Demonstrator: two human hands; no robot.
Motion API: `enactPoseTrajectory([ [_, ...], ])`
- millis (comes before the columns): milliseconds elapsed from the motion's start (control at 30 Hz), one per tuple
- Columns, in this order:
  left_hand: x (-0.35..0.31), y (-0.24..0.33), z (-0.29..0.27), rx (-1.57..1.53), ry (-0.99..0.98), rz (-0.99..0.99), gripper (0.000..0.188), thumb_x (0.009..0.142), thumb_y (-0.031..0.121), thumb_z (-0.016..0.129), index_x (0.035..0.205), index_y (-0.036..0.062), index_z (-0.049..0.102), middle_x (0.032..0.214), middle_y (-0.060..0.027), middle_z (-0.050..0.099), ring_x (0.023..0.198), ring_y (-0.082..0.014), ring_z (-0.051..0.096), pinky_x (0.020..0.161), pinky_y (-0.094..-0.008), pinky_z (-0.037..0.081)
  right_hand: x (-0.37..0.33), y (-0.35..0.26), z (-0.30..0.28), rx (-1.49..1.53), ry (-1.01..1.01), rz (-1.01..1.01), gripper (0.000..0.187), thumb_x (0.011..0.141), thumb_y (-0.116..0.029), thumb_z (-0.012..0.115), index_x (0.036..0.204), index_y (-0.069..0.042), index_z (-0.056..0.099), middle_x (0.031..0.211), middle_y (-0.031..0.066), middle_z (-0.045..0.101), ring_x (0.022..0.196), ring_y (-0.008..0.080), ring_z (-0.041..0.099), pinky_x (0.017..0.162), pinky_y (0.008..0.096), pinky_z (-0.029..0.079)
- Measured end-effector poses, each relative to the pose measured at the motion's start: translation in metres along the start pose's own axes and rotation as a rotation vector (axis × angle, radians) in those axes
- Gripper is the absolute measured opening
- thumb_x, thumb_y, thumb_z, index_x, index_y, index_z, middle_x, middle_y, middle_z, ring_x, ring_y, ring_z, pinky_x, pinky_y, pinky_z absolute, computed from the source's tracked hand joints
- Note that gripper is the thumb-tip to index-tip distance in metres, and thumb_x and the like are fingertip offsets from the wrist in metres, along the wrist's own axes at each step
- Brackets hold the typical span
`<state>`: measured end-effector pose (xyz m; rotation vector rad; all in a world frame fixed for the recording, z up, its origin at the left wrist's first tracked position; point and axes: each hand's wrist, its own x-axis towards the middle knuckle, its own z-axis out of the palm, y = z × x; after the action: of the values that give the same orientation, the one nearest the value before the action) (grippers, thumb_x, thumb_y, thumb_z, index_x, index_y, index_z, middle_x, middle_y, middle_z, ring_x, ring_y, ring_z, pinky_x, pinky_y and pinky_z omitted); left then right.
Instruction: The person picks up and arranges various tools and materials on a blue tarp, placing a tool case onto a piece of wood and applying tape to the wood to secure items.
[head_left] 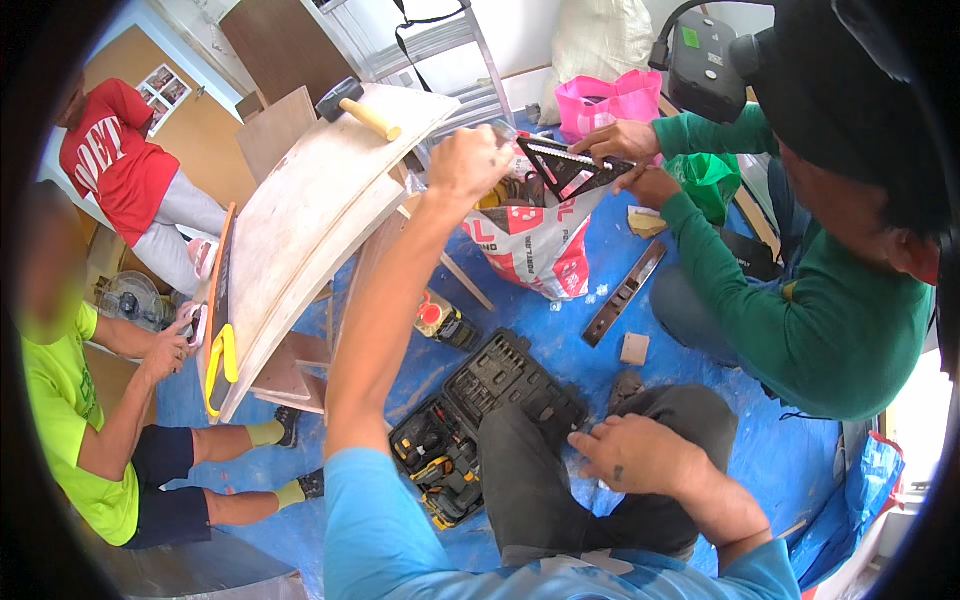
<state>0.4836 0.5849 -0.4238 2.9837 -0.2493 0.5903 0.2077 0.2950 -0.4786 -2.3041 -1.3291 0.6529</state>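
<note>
My left arm reaches up and forward, and my left hand [468, 163] is closed above a white and red woven sack [545, 250]. Something small and clear shows at its fingertips, too blurred to name. Beside that hand, a co-worker in a green top holds a black triangular speed square [580, 172] over the sack with both hands. My right hand [640, 455] rests over my knee with its fingers loosely apart, holding nothing I can see. In front of my legs lies an open black tool case [500, 375] with a yellow and black power drill [450, 485] in it.
A curved wooden panel [300, 210] stands at left, bearing a mallet [365, 112] and a yellow clamp handle [220, 368]. Another person sits beside it; one stands behind. A spirit level [625, 292], wood block [634, 348] and bottle [445, 322] are on the blue sheet [400, 375].
</note>
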Motion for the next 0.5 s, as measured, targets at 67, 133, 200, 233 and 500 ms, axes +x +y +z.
enactPoseTrajectory([
  [67, 0.022, -0.012, 0.048, 0.065, -0.055, -0.012, 0.040, 0.086, 0.043, 0.063, 0.095, 0.0044, 0.071, 0.088, -0.0207, 0.073, 0.084, -0.0385, 0.073, 0.077, -0.0493, 0.059, 0.004, -0.002, 0.001, 0.026, -0.026, -0.024, 0.041, 0.093, -0.032, 0.064, 0.118, 0.000, 0.062, 0.093, 0.0174, 0.069, 0.092, 0.0354, 0.068, 0.080, 0.0457, 0.053],
  [133, 0.052, -0.015, 0.088, 0.108, -0.046, 0.105, 0.022, 0.077, 0.024, 0.065, 0.084, 0.0077, 0.078, 0.086, -0.0174, 0.075, 0.084, -0.0347, 0.075, 0.078, -0.0456, 0.060, -0.004, 0.000, 0.002, 0.031, -0.001, -0.063, 0.048, 0.094, -0.033, 0.062, 0.128, 0.001, 0.060, 0.096, 0.0174, 0.070, 0.095, 0.0345, 0.067, 0.080, 0.0445, 0.053],
  [200, 0.088, 0.021, 0.099, 0.131, -0.113, 0.172, 0.026, 0.079, 0.030, 0.066, 0.088, 0.0083, 0.078, 0.087, -0.0177, 0.075, 0.085, -0.0340, 0.075, 0.080, -0.0456, 0.059, -0.015, 0.005, -0.007, 0.014, -0.029, -0.008, 0.048, 0.095, -0.033, 0.062, 0.127, 0.002, 0.060, 0.098, 0.0174, 0.069, 0.096, 0.0340, 0.067, 0.081, 0.0438, 0.053],
  [233, 0.094, 0.025, 0.099, 0.149, -0.146, 0.202, 0.027, 0.078, 0.031, 0.066, 0.088, 0.0085, 0.077, 0.087, -0.0180, 0.074, 0.084, -0.0359, 0.074, 0.079, -0.0472, 0.059, -0.015, 0.008, -0.009, 0.025, -0.012, -0.018, 0.048, 0.095, -0.033, 0.061, 0.127, 0.002, 0.060, 0.099, 0.0174, 0.069, 0.096, 0.0338, 0.067, 0.082, 0.0437, 0.053],
  [500, 0.072, -0.042, 0.121, -0.038, -0.133, -0.051, 0.037, 0.089, 0.037, 0.062, 0.102, 0.0033, 0.069, 0.098, -0.0272, 0.071, 0.095, -0.0445, 0.069, 0.084, -0.0547, 0.055, -0.015, 0.024, -0.009, 0.074, -0.032, 0.013, 0.047, 0.096, -0.032, 0.060, 0.129, 0.003, 0.059, 0.101, 0.0170, 0.069, 0.097, 0.0335, 0.066, 0.083, 0.0439, 0.052],
])
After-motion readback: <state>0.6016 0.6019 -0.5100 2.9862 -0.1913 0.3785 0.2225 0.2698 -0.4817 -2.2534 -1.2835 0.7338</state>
